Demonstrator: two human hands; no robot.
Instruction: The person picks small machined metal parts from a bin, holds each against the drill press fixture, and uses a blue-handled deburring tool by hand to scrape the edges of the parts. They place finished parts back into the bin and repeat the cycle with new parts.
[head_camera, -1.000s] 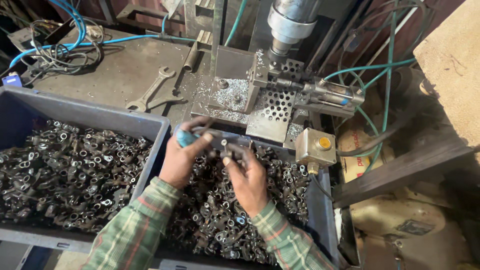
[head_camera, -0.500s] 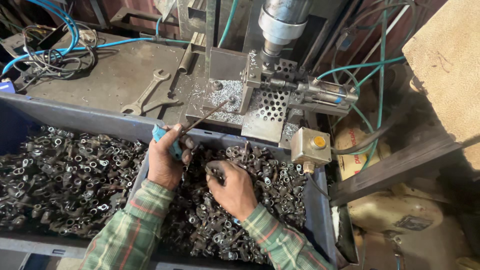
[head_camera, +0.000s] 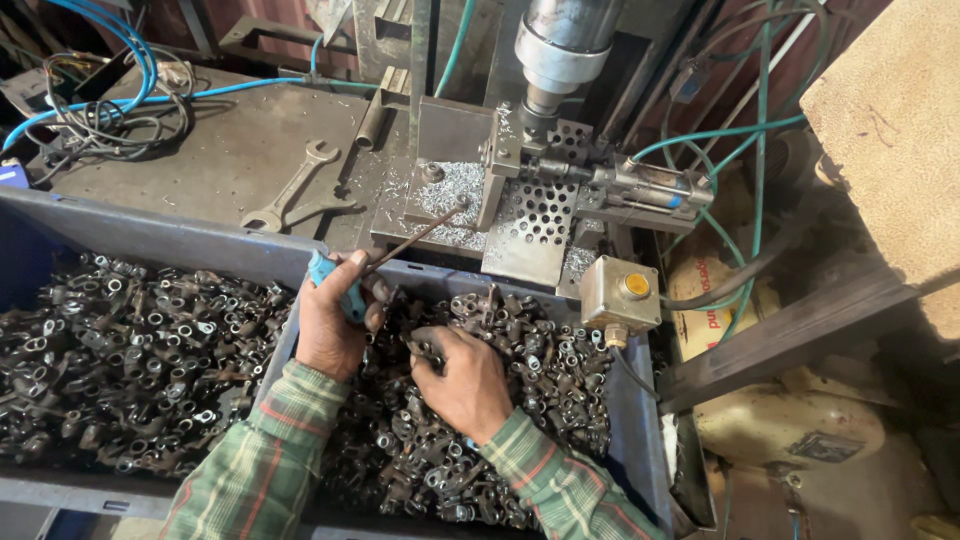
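Head view is showing the left hand (head_camera: 330, 325) clamping its fingers on a blue-handled screwdriver (head_camera: 385, 260), whose tip is pointing at the chip-strewn drill fixture (head_camera: 450, 195). The right hand (head_camera: 465, 375) is curling its fingers into the small metal parts (head_camera: 530, 350) in the right-hand bin (head_camera: 625, 400); pinching one single part cleanly would likely serve best.

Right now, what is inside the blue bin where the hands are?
The blue bin is heaped with small dark metal parts. The right hand digs into them, so the parts beneath it, and the bin's bottom, are hidden.
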